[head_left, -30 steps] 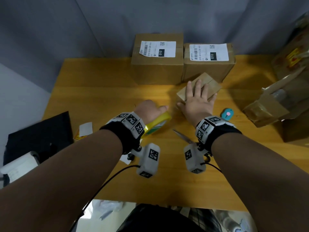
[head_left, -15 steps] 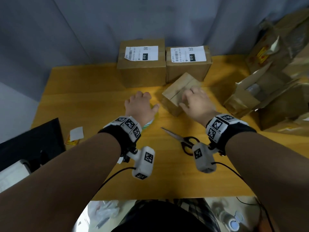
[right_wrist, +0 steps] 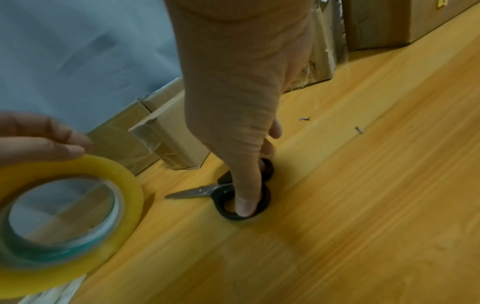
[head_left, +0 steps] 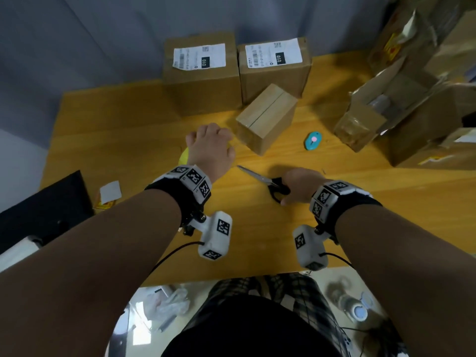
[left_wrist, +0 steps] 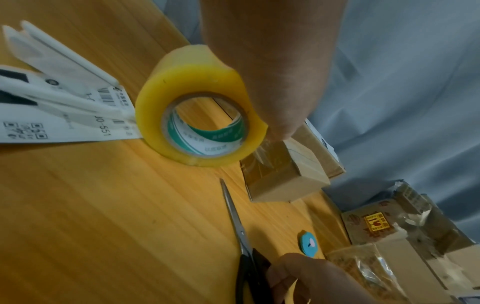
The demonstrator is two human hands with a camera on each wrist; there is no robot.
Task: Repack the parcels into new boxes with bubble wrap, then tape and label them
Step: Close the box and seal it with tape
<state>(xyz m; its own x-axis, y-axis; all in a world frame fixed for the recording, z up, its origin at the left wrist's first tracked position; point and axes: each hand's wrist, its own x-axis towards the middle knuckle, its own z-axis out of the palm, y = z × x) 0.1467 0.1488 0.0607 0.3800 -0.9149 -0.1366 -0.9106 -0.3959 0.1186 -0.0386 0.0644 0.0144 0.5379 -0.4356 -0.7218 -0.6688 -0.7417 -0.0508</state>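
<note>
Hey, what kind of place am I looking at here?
Probably a small parcel-packing station: a wooden table with labelled cardboard boxes at the back, a roll of packing tape in the left hand, and scissors under the right hand.

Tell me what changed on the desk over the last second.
The right hand left the small box, drew back toward the person and took hold of the scissors by the handles, thumb through one loop. The left hand kept its grip on the tape roll, tape still running to the small box. The two labelled boxes stayed put.
</note>
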